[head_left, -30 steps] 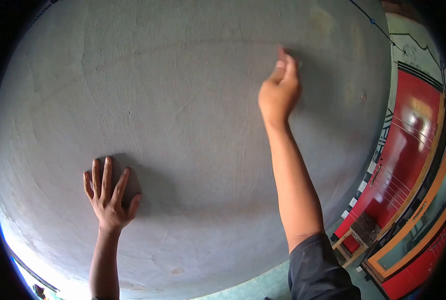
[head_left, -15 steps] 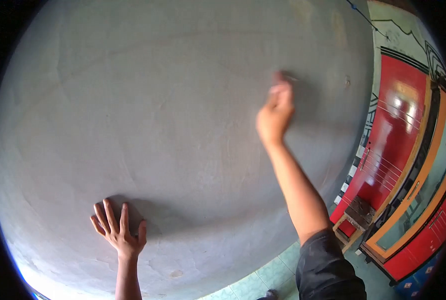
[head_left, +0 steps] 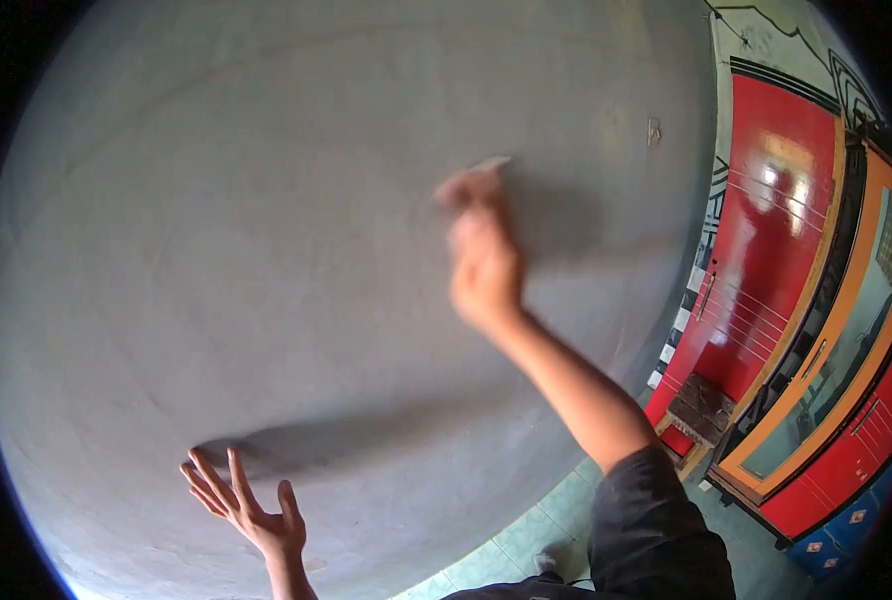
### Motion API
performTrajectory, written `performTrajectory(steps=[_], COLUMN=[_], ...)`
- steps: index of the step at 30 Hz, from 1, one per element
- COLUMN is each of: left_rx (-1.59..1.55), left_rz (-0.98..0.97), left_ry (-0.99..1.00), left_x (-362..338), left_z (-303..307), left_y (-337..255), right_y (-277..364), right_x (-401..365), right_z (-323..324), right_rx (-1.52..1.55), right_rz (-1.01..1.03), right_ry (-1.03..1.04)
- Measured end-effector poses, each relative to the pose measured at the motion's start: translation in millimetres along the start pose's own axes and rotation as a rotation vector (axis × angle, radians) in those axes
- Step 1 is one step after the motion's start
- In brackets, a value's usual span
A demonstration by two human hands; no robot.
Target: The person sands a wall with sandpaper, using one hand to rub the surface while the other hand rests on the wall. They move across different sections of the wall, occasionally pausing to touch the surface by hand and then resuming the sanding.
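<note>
My left hand (head_left: pixel 256 515) is open, fingers spread, its fingertips at the grey wall (head_left: pixel 316 280). Higher up and farther right, my blurred right hand (head_left: pixel 484 255) closes on a thin, pale-edged piece (head_left: pixel 493 163) at the wall's surface; I cannot tell what it is.

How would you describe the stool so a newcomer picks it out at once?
Right of the big grey wall stands a tall red door. At its foot, just left of the orange-framed cabinet, is the stool. Its dark, worn top and pale legs set it apart from the glossy door and glass-fronted cabinet.
</note>
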State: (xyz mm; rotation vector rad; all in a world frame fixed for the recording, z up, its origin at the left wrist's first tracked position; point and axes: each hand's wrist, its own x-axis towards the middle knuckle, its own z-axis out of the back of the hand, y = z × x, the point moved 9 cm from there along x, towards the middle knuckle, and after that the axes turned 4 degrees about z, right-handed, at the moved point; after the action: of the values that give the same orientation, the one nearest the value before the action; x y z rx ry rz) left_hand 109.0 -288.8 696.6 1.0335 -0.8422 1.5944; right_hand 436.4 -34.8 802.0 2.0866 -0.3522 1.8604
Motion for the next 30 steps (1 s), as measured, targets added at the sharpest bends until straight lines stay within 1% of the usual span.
performTrajectory(steps=[1,2,3,4,5,6,7,8,9,10,11,12,14,15,17,18,19,20,21,23,24,25,26,27,30], left_rx=[0.012,0.019,0.033,0.058,0.053,0.05,0.046,0.041,0.035,0.023,0.022,0.021,0.029,0.039,0.065,0.083,0.102,0.125,0.144,0.123,0.085,0.049,0.091,0.089,0.078], left_rz=[0.006,0.014,0.027,0.037,0.057,0.083,0.116,0.129,0.138,0.152,0.156,0.159,0.153,0.149,0.155,0.162,0.168,0.179,0.193,0.233,0.254,0.271,0.264,0.271,0.29], left_ry=[0.009,0.018,0.025,0.027,0.02,0.014,0.007,0.005,0.003,-0.002,-0.003,-0.007,-0.009,-0.004,0.011,0.021,0.038,0.051,0.061,0.06,0.053,0.04,0.034,0.027,0.023], left_x=[5,12,18,22,27,30,29,33,36,35,35,34,40,42,44,46,47,48,49,46,45,41,35,30,15], left_z=[0,-6,1,-8,-18,-28,-38,-46,-54,-63,-73,-81,-94,-100,-112,-116,-120,-123,-127,-138,-149,-153,-160,-165,-174], left_y=[-15,-31,-52,-63,-71,-79,-84,-93,-103,-107,-117,-127,-154,-168,-185,-193,-197,-198,-196,-195,-191,-186,-181,-179,-161], right_y=[43,63,60,49,11,-43,-90,-135,-189,-255,-250,-260,-231,-192,-143,-164,-194,-237,-262,-332,-325,-294,-264,-217,-190], right_x=[-12,-30,-23,-25,-6,21,41,63,68,63,76,71,63,57,31,42,51,74,107,120,123,122,119,105,80], right_z=[-10,-19,-8,0,18,39,61,88,112,123,143,136,117,108,81,87,94,110,136,157,143,119,95,77,49], right_rx=[0.038,0.064,0.053,0.047,0.002,0.076,-0.074,-0.169,-0.241,-0.149,-0.145,-0.163,-0.127,-0.073,0.004,-0.032,-0.066,-0.062,-0.145,-0.213,-0.185,-0.16,-0.129,-0.099,-0.055], right_rz=[0.362,0.571,0.659,0.746,0.709,0.561,0.478,0.316,0.08,-0.319,-0.258,-0.362,-0.137,0.191,0.629,0.621,0.605,0.484,0.32,-0.182,-0.307,-0.143,0.02,0.466,0.699], right_ry=[0.116,0.278,0.331,0.385,0.327,0.237,0.109,-0.005,-0.134,-0.119,-0.308,-0.22,-0.124,-0.108,0.36,0.295,0.234,0.103,-0.051,-0.185,-0.122,-0.086,-0.045,-0.032,0.198])
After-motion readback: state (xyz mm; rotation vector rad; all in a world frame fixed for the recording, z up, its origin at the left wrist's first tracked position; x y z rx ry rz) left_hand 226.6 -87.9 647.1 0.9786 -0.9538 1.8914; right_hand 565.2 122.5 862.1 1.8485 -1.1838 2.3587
